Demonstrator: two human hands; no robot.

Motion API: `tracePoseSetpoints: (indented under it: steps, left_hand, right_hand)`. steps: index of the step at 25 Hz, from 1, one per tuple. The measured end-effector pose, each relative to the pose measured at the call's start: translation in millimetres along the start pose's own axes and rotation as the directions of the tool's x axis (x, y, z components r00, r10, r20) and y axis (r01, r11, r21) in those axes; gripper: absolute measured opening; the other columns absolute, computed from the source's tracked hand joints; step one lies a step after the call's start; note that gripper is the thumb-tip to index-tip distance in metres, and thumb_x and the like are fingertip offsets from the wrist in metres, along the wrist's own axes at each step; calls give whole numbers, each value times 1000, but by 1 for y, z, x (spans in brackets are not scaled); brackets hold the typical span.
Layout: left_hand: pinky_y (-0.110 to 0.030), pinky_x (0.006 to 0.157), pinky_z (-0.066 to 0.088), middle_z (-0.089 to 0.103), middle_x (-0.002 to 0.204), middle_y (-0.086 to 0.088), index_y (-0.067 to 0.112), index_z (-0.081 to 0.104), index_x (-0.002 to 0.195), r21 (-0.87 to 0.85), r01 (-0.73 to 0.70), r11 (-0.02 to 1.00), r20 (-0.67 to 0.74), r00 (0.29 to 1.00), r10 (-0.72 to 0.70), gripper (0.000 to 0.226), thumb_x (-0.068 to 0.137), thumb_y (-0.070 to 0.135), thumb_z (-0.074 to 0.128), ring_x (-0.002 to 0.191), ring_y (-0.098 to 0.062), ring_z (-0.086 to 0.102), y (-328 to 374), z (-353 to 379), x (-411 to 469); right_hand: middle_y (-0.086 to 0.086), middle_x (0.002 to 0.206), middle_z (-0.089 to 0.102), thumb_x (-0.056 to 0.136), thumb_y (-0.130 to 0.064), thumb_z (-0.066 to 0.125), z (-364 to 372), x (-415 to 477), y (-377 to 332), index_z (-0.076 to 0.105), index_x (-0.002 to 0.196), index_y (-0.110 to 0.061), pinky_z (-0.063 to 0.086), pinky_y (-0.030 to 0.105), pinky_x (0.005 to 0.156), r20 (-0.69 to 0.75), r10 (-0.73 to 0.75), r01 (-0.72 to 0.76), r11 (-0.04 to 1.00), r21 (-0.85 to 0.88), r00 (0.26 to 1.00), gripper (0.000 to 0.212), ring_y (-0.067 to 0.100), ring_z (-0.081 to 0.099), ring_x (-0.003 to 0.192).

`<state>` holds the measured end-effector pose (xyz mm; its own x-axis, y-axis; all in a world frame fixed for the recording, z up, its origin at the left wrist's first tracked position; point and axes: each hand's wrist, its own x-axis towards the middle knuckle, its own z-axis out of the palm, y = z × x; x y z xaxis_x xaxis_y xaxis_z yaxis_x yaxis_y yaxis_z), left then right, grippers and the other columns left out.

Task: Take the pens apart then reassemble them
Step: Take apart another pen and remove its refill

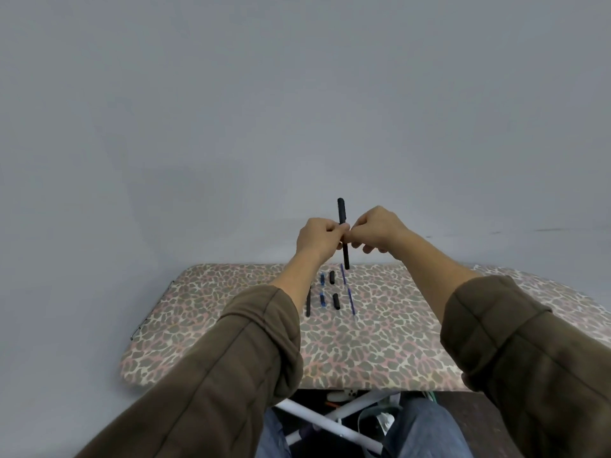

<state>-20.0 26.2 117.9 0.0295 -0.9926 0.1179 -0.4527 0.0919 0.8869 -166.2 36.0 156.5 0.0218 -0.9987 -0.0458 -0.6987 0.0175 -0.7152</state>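
A black pen [342, 213] stands nearly upright in the air above the far side of the board. My left hand [316, 239] and my right hand [377, 228] both pinch its middle from either side. On the board below lie loose pen parts: a long black barrel [308, 302], two small blue pieces [322, 278] [322, 300], two short black pieces [332, 278] [336, 301] and two thin blue refills [343, 274] [351, 302]. My left forearm hides part of the barrel's far end.
The parts rest on an ironing board with a leopard-print cover [231, 325], set against a plain grey wall [297, 110]. White board legs [330, 424] and my knees in jeans [426, 434] show under the near edge.
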Motion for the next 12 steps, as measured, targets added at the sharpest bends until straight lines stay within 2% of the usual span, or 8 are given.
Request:
tracePoseSetpoints:
  steps: [3, 4, 6, 7, 9, 12]
  left_hand:
    - [-44, 84, 59, 77, 87, 2, 18, 78, 92, 74, -71, 995, 14, 997, 71, 24, 99, 35, 63, 87, -19, 74, 3, 1, -7]
    - [-44, 85, 59, 77, 89, 3, 18, 78, 96, 78, -86, 993, 33, 996, 83, 23, 99, 35, 63, 89, -18, 73, 4, 1, -10]
    - [-41, 86, 58, 77, 91, 5, 19, 77, 99, 91, -104, 990, 64, 993, 99, 23, 100, 35, 61, 92, -18, 72, 5, 3, -16]
    - [-39, 84, 57, 77, 91, 5, 19, 77, 98, 102, -112, 988, 70, 992, 105, 24, 100, 36, 60, 91, -18, 71, 4, 3, -18]
    - [-37, 80, 56, 77, 90, 6, 20, 77, 91, 105, -115, 988, 63, 992, 109, 28, 100, 40, 59, 84, -18, 69, 3, 3, -20]
    - [-39, 80, 57, 77, 89, 7, 21, 77, 85, 70, -110, 991, 40, 993, 107, 33, 99, 46, 60, 80, -18, 68, 1, 0, -20]
  right_hand:
    - [15, 88, 74, 82, -25, 67, -7, -5, -7, 75, 91, -1, 39, 32, 58, -124, -11, 29, 989, 146, 992, 27, 22, 54, 67]
    - [17, 80, 68, 84, -21, 65, -10, -6, -9, 71, 85, 2, 37, 32, 59, -153, -26, 54, 982, 183, 988, 24, 23, 48, 66]
    - [7, 61, 46, 86, -16, 66, -10, -6, -13, 54, 64, -4, 30, 30, 55, -178, -45, 75, 983, 170, 983, 28, 21, 36, 59]
    - [1, 58, 39, 87, -15, 67, -8, -7, -16, 46, 60, -11, 27, 28, 52, -184, -53, 79, 987, 137, 981, 34, 19, 32, 55]
    - [-1, 58, 39, 89, -16, 68, -4, -6, -18, 44, 61, -15, 28, 28, 51, -197, -64, 86, 991, 106, 978, 37, 18, 33, 52]
    - [5, 62, 49, 90, -18, 68, 0, -4, -19, 53, 66, -10, 33, 29, 54, -220, -90, 116, 987, 109, 971, 30, 19, 40, 56]
